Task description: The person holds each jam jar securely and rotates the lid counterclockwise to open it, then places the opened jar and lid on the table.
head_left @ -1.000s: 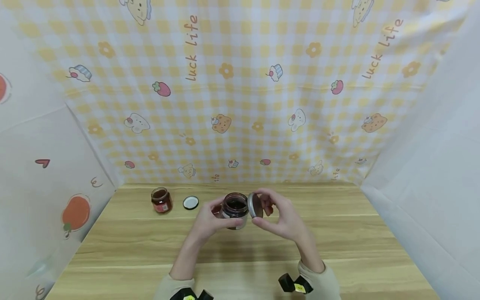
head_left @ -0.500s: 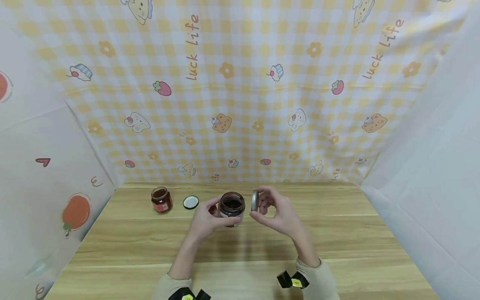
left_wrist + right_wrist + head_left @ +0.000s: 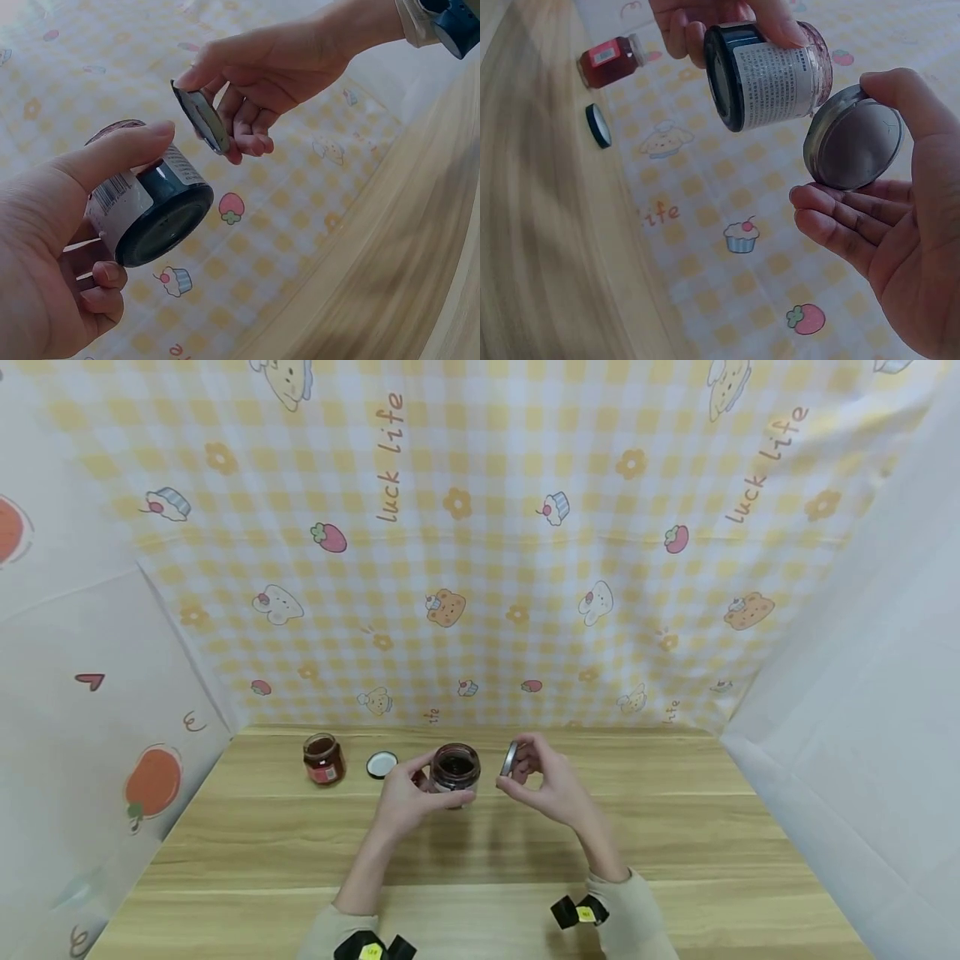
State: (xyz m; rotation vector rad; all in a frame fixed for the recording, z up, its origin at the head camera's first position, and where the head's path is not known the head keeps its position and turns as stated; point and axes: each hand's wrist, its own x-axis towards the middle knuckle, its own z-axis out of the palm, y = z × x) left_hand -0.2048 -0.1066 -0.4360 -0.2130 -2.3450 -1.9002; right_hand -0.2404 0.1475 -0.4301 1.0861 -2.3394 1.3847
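My left hand point(image 3: 405, 797) grips a glass jar point(image 3: 455, 768) of dark contents, its mouth uncovered and facing up in the head view. White printed labels wrap the jar point(image 3: 124, 202) in the left wrist view, where its dark base shows. My right hand point(image 3: 551, 783) pinches a round metal lid point(image 3: 508, 758) by its edge, between thumb and fingers, tilted on its side. A gap separates the lid from the jar's rim. In the right wrist view the lid's flat face point(image 3: 859, 142) shows, held beyond the mouth of the jar.
At the back left of the wooden table point(image 3: 262, 852) stands a smaller uncovered jar point(image 3: 324, 760) with red contents and a red label. Beside it lies a lid point(image 3: 382, 765), white inside up. A yellow checked cloth point(image 3: 480, 568) hangs behind the table.
The lid has come away from the jar's rim, leaving a gap. My left hand has shifted slightly left with the jar; the lid has turned in my right hand.
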